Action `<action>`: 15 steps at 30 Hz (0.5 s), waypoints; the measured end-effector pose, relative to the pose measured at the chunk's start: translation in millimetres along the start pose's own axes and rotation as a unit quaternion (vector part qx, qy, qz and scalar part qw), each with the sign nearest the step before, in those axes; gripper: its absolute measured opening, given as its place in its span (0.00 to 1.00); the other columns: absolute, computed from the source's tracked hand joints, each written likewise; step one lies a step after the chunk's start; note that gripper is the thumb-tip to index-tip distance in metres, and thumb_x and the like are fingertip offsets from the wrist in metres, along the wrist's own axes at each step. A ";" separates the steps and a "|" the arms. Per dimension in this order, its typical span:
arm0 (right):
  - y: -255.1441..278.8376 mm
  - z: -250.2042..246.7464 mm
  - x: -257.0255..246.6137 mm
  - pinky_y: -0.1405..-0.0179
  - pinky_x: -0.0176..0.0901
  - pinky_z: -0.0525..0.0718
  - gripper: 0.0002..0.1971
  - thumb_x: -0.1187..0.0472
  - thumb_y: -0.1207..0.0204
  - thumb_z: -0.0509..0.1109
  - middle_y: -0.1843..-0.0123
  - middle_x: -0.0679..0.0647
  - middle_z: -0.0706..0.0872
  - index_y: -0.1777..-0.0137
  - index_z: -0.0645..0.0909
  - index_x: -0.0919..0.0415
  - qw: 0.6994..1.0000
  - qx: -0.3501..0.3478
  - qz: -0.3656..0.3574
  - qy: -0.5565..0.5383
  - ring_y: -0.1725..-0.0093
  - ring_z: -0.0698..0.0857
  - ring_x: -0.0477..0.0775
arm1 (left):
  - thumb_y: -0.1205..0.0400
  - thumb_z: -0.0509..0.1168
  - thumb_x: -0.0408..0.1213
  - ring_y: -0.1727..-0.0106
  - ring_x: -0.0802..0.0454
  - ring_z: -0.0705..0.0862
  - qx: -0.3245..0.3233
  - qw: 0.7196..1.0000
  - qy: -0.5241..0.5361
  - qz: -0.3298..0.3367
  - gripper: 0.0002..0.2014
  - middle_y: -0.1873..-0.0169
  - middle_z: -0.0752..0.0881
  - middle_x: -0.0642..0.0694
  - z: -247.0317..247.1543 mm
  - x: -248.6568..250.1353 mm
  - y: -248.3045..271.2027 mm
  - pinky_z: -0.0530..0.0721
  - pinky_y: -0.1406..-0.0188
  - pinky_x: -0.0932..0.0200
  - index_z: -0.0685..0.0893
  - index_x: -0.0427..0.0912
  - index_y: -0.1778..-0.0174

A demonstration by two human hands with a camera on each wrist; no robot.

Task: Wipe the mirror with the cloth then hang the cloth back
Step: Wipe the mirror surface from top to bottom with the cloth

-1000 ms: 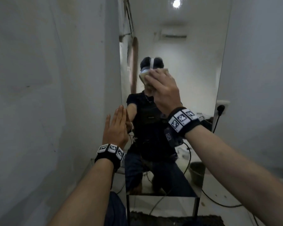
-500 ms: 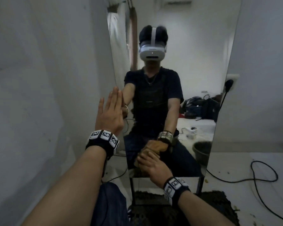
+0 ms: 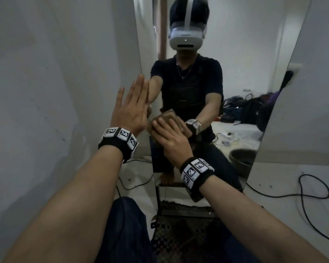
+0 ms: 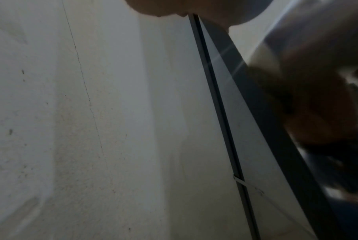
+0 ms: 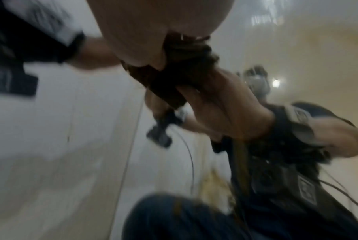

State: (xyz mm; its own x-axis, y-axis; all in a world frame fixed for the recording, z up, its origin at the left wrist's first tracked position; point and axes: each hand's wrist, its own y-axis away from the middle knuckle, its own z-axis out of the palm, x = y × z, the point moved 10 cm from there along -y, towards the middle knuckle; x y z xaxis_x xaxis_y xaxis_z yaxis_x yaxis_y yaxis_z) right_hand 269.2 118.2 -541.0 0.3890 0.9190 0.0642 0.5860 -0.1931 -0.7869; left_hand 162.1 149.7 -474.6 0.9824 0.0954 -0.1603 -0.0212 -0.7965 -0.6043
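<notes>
The right hand (image 3: 167,137) hides most of the cloth (image 5: 153,74), and the right wrist view is blurred

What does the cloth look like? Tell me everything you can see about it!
The cloth is brown and looks soft. It is bunched or folded into a small thick pad, not spread out. It sits near the left side of the mirror. The right hand covers most of it and holds it pressed against the glass, so only its upper edge peeks out past the fingertips. In the blurry right wrist view it looks darker and creased. Its full shape is hidden.
</notes>
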 end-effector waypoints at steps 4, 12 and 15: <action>72.7 63.4 -22.4 0.19 0.53 0.52 0.19 0.66 0.28 0.70 0.31 0.59 0.82 0.36 0.84 0.63 0.989 -0.142 -0.021 -0.025 0.28 0.78 0.60 | 0.18 0.56 0.38 0.14 0.49 0.52 0.002 1.000 -0.008 -0.010 0.37 0.14 0.47 0.43 5.3 4.9 1.3 0.52 0.17 0.39 0.46 0.40 0.15; 153.9 105.3 -50.8 0.25 0.49 0.59 0.25 0.56 0.36 0.54 0.40 0.50 0.88 0.46 0.89 0.54 0.941 -0.337 0.033 -0.028 0.37 0.85 0.53 | 0.18 0.53 0.38 0.14 0.50 0.51 0.001 0.999 0.017 -0.029 0.36 0.14 0.46 0.43 2.6 9.5 4.7 0.51 0.17 0.40 0.44 0.41 0.15; 146.6 89.0 -50.3 0.31 0.52 0.76 0.21 0.59 0.34 0.56 0.45 0.49 0.89 0.50 0.89 0.53 0.951 -0.296 0.061 -0.066 0.43 0.86 0.54 | 0.19 0.50 0.38 0.14 0.51 0.49 0.002 0.998 0.033 -0.050 0.36 0.14 0.46 0.43 1.9 12.1 6.5 0.50 0.16 0.41 0.44 0.41 0.15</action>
State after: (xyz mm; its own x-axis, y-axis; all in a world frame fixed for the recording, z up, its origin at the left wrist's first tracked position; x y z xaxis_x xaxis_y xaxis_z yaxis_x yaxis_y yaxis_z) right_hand 272.3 74.2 -714.2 0.4103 0.9047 -0.1149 0.8545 -0.4253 -0.2981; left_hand 173.5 146.8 -482.0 0.9898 0.1340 -0.0477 0.0761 -0.7825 -0.6180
